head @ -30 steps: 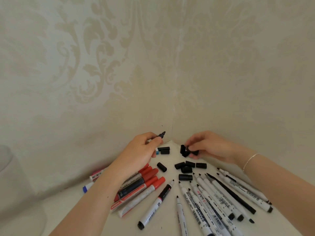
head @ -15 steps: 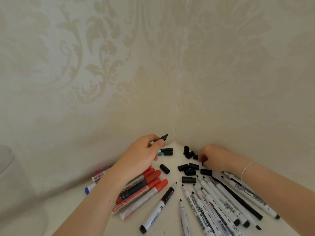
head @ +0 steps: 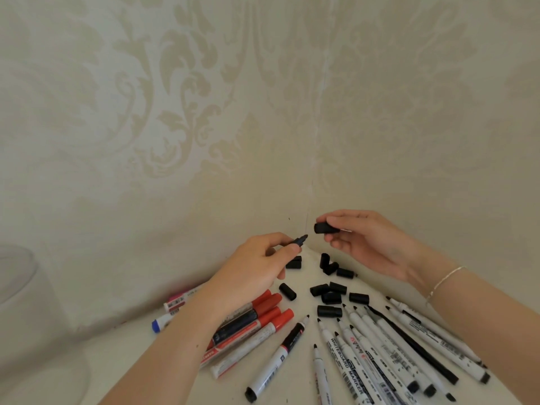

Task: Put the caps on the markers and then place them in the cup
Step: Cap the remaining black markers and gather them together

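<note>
My left hand (head: pixel 257 267) holds a black marker (head: pixel 298 240) in a finger-and-thumb grip, just above the worktop (head: pixel 304 363). Only the marker's bare tip end shows beyond my fingers; the barrel is hidden in the hand. Its long axis runs low to high, tip pointing up and to the right, toward the corner of the wall.

My right hand (head: pixel 368 247) pinches a black cap (head: pixel 324 228) between thumb and fingertips. The cap lies roughly level, just up and to the right of the marker tip, near it but not touching. Its left end faces the tip; I cannot tell whether that is the open end.

I judge the next move is to bring cap and tip together along one line. Loose black caps (head: pixel 330 293) lie below both hands, uncapped markers (head: pixel 380 346) nearer me. A translucent cup (head: pixel 17 285) stands well left of my left-hand grip.
</note>
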Available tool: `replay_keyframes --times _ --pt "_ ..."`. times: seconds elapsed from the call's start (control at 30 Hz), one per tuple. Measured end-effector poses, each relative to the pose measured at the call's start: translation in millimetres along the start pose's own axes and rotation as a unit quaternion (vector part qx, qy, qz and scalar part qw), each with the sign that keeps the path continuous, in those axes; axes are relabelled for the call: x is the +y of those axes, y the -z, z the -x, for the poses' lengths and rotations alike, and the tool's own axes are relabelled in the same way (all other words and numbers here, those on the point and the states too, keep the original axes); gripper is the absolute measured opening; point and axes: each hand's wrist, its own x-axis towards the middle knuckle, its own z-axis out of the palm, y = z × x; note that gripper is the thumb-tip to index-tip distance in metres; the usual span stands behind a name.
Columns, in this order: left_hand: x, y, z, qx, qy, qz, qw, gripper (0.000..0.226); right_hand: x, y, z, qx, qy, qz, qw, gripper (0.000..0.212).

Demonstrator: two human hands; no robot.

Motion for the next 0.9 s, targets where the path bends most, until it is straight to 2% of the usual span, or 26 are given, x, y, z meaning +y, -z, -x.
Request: replay_keyframes --times 0.17,0.4,0.57,0.7,0.8,0.9 --pt "0.6 0.0 1.1 0.001 -0.005 0.004 1.0 0.018 -0.3 -11.4 -2.1 0.001 0.015 0.026 1.0 0.01" --pt "2.3 -0.5 0.5 0.007 -0.006 0.005 1.0 0.019 -2.2 -12.7 -2.3 0.025 0.025 0.05 0.998 0.01" --pt "1.5 0.5 1.4 0.009 -0.002 0.002 1.0 0.019 -5.2 -15.2 2.7 -0.006 -0.001 0.043 0.999 0.024" --pt "1.2 0.6 0.7 0.009 0.003 0.002 1.0 0.02 -1.9 -19.7 2.2 0.026 0.015 0.047 0.998 0.03" --pt "0.9 1.8 1.0 0.018 -0.002 0.007 1.0 0.021 -2.3 -21.9 0.6 0.068 0.037 0.048 0.996 0.023" --pt "1.4 4.7 0.4 0.04 -0.008 0.015 0.999 0.021 -3.6 -19.8 0.3 0.058 0.035 0.056 0.996 0.017"
